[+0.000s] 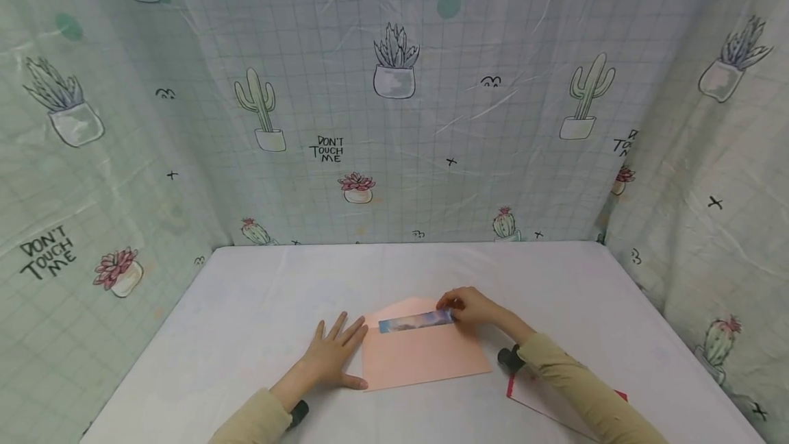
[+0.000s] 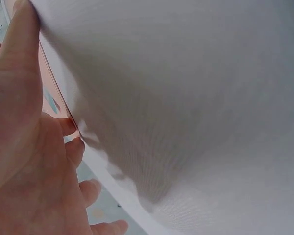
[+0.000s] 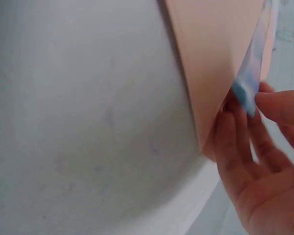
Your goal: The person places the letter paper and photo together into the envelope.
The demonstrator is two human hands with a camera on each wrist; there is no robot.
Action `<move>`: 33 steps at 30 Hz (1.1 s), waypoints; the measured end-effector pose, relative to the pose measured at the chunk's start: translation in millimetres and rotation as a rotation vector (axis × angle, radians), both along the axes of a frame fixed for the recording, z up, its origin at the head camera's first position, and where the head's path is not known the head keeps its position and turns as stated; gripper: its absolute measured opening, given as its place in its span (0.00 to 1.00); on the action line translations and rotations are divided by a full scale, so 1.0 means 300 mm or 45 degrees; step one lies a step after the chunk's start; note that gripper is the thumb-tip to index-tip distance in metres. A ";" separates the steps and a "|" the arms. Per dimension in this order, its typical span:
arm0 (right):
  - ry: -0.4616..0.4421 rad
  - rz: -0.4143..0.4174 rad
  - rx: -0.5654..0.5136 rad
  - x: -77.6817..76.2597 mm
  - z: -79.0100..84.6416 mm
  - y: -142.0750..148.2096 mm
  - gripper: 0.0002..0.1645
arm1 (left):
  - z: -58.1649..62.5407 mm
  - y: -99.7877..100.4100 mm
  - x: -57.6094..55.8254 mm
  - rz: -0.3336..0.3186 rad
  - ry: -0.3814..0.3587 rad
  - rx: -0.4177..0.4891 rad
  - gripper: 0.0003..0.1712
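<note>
Currently our left hand (image 1: pixel 328 360) is steadying the peach envelope (image 1: pixel 425 358) at its left edge, fingers spreading straight. At the envelope's mouth, a blue-purple card (image 1: pixel 413 323) is showing as a strip. At the envelope's upper right, our right hand (image 1: pixel 473 307) is apparently pinching the card's end, fingers partly hiding the grip. We're probably tucking it in; the next move is calling for even pushing.
</note>
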State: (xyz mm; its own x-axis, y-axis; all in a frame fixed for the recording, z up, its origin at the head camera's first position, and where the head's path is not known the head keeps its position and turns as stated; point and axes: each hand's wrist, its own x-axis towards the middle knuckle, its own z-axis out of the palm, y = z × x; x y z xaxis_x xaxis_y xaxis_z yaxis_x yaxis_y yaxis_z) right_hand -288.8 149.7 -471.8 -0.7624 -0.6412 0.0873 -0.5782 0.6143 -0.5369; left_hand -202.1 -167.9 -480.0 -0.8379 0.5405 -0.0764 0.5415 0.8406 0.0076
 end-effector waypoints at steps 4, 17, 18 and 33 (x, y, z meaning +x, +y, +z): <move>0.175 -0.036 0.126 0.032 -0.001 -0.033 0.10 | 0.002 -0.003 -0.002 -0.009 0.011 0.008 0.59; 0.405 -0.157 0.399 0.082 -0.027 -0.117 0.11 | 0.032 0.014 -0.012 -0.011 -0.015 -0.035 0.62; 0.413 -0.151 0.405 0.084 -0.028 -0.122 0.11 | 0.032 0.015 -0.013 -0.009 -0.023 -0.038 0.62; 0.491 -0.064 0.520 0.123 -0.047 -0.186 0.17 | 0.045 0.023 -0.022 -0.013 -0.109 -0.055 0.62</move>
